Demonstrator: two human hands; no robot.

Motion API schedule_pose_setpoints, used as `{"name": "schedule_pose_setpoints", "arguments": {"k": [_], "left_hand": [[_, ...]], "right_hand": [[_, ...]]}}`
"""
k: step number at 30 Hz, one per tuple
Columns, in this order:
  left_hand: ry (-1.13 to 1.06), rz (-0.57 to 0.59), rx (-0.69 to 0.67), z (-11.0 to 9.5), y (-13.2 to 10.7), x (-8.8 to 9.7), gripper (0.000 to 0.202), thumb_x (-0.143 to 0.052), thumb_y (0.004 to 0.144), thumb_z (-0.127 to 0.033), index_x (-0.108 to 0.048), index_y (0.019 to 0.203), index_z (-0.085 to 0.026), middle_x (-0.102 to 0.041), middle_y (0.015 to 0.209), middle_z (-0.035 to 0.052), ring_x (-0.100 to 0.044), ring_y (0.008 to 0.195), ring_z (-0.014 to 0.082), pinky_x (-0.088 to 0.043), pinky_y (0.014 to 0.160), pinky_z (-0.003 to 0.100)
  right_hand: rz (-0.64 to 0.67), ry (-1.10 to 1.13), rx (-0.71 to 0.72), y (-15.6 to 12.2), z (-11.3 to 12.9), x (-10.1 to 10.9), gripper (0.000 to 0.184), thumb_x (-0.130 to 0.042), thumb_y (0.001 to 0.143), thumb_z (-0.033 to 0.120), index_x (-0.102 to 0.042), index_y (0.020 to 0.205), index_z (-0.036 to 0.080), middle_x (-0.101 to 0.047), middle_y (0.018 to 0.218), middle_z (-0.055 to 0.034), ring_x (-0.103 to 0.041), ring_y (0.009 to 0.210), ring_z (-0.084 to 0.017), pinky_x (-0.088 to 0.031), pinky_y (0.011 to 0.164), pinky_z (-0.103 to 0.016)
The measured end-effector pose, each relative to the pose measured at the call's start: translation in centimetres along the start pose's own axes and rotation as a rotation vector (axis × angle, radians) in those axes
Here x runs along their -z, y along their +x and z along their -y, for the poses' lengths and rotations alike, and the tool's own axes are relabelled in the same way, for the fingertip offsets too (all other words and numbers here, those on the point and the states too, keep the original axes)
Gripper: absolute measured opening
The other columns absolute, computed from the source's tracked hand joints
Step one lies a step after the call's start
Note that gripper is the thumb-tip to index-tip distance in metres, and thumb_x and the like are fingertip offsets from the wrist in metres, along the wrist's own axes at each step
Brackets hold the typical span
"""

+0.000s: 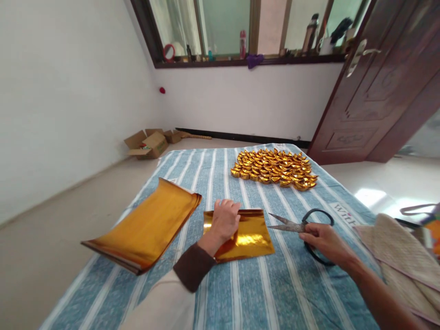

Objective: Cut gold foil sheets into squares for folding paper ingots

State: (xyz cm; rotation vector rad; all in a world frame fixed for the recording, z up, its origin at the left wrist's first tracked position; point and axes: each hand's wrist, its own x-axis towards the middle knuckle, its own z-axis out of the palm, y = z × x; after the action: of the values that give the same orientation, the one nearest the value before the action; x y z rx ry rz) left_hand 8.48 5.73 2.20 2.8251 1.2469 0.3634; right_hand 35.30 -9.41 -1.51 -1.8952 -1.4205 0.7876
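My left hand [224, 223] rests on a piece of shiny gold foil paper [253, 242], its fingers curled at the far edge, where the paper shows a narrow fold. In my right hand [325, 240] is a pair of black-handled scissors [287, 225], blades slightly apart and pointing left, just off the foil's right edge. To the left lies a stack of larger gold foil sheets [147, 224] with upturned ends. Rows of folded gold foil ingots [273, 168] cover the far right part of the cloth.
A blue and white striped cloth [237, 293] covers the surface. At right lies a beige woven cloth [405, 261]. Open cardboard boxes [151, 144] stand on the floor, far left. Bottles and a mirror [168, 52] line the windowsill; a brown door [371, 91] stands at the right.
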Motion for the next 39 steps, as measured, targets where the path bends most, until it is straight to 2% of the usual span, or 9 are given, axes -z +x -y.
{"name": "schedule_pose_setpoints", "arguments": {"k": [3,9,17,20,26,29,35,39], "left_hand": [[0.000,0.005,-0.024,0.4,0.2,-0.6,0.019,-0.053,0.083,-0.008,-0.067,0.078,-0.019,-0.064,0.083,0.0049,-0.056,0.091,0.0245,-0.031,0.100,0.049],[-0.083,-0.110,-0.143,1.1,-0.8,-0.5,0.019,-0.052,0.083,-0.006,-0.065,0.077,-0.019,-0.065,0.079,0.0027,-0.057,0.082,0.0214,-0.027,0.103,0.054],[-0.230,-0.164,-0.144,1.6,-0.6,-0.8,0.019,-0.050,0.084,-0.008,-0.062,0.075,-0.019,-0.067,0.078,0.0016,-0.059,0.076,0.0189,-0.030,0.101,0.051],[-0.244,-0.167,-0.161,1.7,-0.5,-0.9,0.018,-0.050,0.084,-0.008,-0.061,0.074,-0.019,-0.066,0.075,0.0011,-0.059,0.075,0.0189,-0.033,0.098,0.048],[-0.287,-0.201,-0.168,1.9,-0.8,-0.7,0.017,-0.051,0.082,-0.005,-0.059,0.073,-0.018,-0.065,0.075,-0.0001,-0.059,0.075,0.0179,-0.035,0.094,0.044],[-0.287,-0.203,-0.162,1.9,-1.0,-0.6,0.017,-0.051,0.082,-0.006,-0.059,0.073,-0.018,-0.064,0.074,-0.0004,-0.058,0.075,0.0179,-0.036,0.094,0.043],[-0.283,-0.204,-0.154,2.0,-0.9,-1.1,0.017,-0.050,0.083,-0.006,-0.059,0.074,-0.018,-0.066,0.076,0.0008,-0.059,0.075,0.0183,-0.040,0.090,0.041],[-0.198,-0.239,-0.125,1.8,-0.9,-2.0,0.016,-0.049,0.084,-0.008,-0.062,0.080,-0.018,-0.068,0.081,0.0043,-0.061,0.081,0.0216,-0.041,0.093,0.046]], "right_hand": [[0.030,-0.030,0.015,1.1,-1.3,0.2,0.038,-0.047,0.071,0.056,-0.040,0.056,0.022,-0.039,0.054,0.0036,-0.040,0.052,-0.016,-0.025,0.047,-0.024],[0.098,-0.085,0.073,1.9,-1.3,0.7,0.033,-0.050,0.073,0.048,-0.045,0.055,0.020,-0.041,0.053,0.0035,-0.041,0.051,-0.016,-0.024,0.047,-0.024],[0.129,-0.163,0.062,2.8,-0.2,0.9,0.024,-0.057,0.074,0.032,-0.049,0.055,0.019,-0.047,0.053,0.0038,-0.047,0.053,-0.017,-0.025,0.048,-0.024],[0.155,-0.184,0.077,3.1,0.0,0.9,0.024,-0.054,0.073,0.034,-0.048,0.054,0.019,-0.046,0.052,0.0035,-0.045,0.052,-0.016,-0.024,0.047,-0.024],[0.183,-0.099,0.047,3.2,-0.1,1.2,0.032,-0.048,0.071,0.048,-0.046,0.055,0.020,-0.044,0.052,0.0020,-0.042,0.051,-0.016,-0.025,0.046,-0.024],[0.163,-0.097,0.032,3.4,-0.2,1.5,0.032,-0.050,0.070,0.048,-0.046,0.054,0.020,-0.044,0.051,0.0019,-0.042,0.051,-0.016,-0.025,0.046,-0.024],[0.248,-0.159,0.065,3.8,0.2,1.3,0.024,-0.053,0.073,0.033,-0.047,0.054,0.019,-0.047,0.051,0.0035,-0.044,0.051,-0.015,-0.025,0.047,-0.024],[0.253,-0.259,0.107,3.8,0.4,0.9,0.022,-0.058,0.074,0.020,-0.050,0.054,0.019,-0.046,0.051,0.0052,-0.046,0.051,-0.015,-0.023,0.048,-0.025]]}}
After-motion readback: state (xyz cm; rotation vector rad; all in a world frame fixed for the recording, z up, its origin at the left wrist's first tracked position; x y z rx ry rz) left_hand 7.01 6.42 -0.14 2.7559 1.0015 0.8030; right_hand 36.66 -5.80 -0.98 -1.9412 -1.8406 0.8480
